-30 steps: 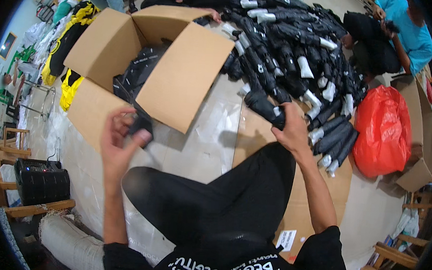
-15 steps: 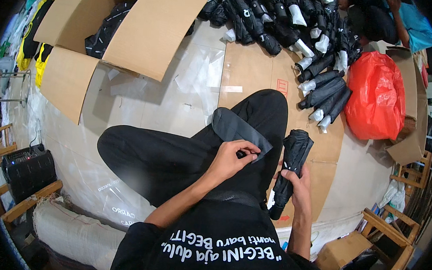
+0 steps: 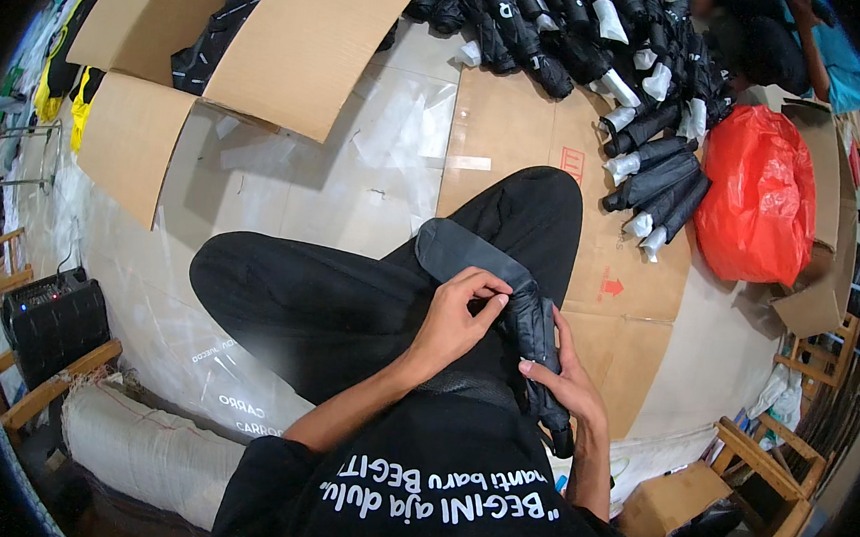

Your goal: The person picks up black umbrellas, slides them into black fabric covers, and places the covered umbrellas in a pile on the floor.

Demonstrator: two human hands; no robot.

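Note:
A folded black umbrella (image 3: 535,341) is gripped in my right hand (image 3: 572,378), tilted over my lap with its top toward my left hand. My left hand (image 3: 462,316) pinches the edge of a flat dark fabric sleeve (image 3: 466,254) lying across my crossed legs. The umbrella's upper end meets the sleeve's edge beside my left fingertips; whether it is inside the sleeve I cannot tell. Several more folded black umbrellas (image 3: 645,189), many with whitish wrapping on one end, lie in a heap at the far right.
An open cardboard box (image 3: 286,49) with dark items stands far left. Flattened cardboard (image 3: 634,353) covers the floor at right, near a red plastic bag (image 3: 759,192). Another person's arm (image 3: 814,56) shows at far right. A black speaker (image 3: 55,322) sits at left.
My right hand has brought the umbrella leftward from beside my leg to the sleeve's edge. My left hand keeps its pinch on the sleeve.

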